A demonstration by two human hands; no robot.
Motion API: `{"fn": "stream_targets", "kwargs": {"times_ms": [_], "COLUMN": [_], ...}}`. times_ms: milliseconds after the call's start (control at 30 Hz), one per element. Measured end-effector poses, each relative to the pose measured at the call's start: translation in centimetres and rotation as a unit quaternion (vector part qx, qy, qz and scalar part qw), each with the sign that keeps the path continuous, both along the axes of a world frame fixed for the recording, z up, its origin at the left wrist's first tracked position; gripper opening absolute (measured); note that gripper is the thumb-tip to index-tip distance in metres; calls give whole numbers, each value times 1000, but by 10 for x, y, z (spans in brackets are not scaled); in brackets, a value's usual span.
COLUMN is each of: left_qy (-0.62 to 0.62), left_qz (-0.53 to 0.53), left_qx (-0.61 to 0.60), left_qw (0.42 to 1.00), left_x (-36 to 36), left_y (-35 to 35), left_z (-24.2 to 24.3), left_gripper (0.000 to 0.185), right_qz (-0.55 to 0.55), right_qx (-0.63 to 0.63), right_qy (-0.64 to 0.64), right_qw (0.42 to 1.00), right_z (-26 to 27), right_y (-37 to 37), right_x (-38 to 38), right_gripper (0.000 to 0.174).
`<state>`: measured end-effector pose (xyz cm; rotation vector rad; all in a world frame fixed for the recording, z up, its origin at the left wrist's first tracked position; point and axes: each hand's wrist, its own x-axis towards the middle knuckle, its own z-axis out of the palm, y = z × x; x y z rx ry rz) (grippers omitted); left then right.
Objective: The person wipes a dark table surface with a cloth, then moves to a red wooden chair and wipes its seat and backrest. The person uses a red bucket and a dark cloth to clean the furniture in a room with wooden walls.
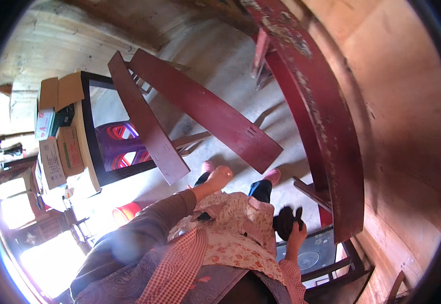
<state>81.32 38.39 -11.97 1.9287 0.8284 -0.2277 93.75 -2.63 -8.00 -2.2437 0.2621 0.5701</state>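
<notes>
My left hand [220,178] is curled into a fist in front of my patterned apron [228,243], with nothing visible in it. My right hand [298,232], lower at the right, grips a dark, soft-looking item [285,223], perhaps a cloth; its exact kind is unclear. Before me stand two narrow reddish-brown wooden benches, the wider-looking one [205,110] reaching almost to my feet and the other [148,117] to its left. Neither hand touches them. My pink shoes [272,176] show on the concrete floor.
Along the right wooden wall runs a long red piece of furniture [330,136] with chipped paint. Cardboard boxes [70,150] sit on a table at the left, near purple plastic stools [119,144]. A red bucket [124,213] stands lower left; a dark-topped table [311,254] lies behind my right hand.
</notes>
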Motion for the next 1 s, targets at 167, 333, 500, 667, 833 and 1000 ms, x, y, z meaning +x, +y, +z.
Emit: {"fn": "stream_targets", "kwargs": {"times_ms": [167,333,500,667,833,1000], "left_qy": [40,81,109,109,125,122], "left_qz": [148,259,263,268,255,263], "left_qx": [244,355,482,507,492,494], "left_qw": [958,894,829,812,823,819], "left_x": [-45,-120,-139,-132,-129,-130], "left_y": [126,313,385,382,379,378], "left_z": [-46,-60,-84,-92,-82,-84], "left_gripper": [37,49,58,61,60,62], "right_qz": [165,392,499,632,625,585], "right_qx": [111,25,-103,-14,75,116], "right_qy": [-35,-278,-390,-346,-423,-495], "right_qw": [979,877,767,694,651,633], "right_z": [-4,-75,-127,-131,-154,-164], "right_y": [186,322,402,499,690,841], "right_x": [6,0,18,23,-2,-28], "right_gripper": [36,51,61,59,52,47]}}
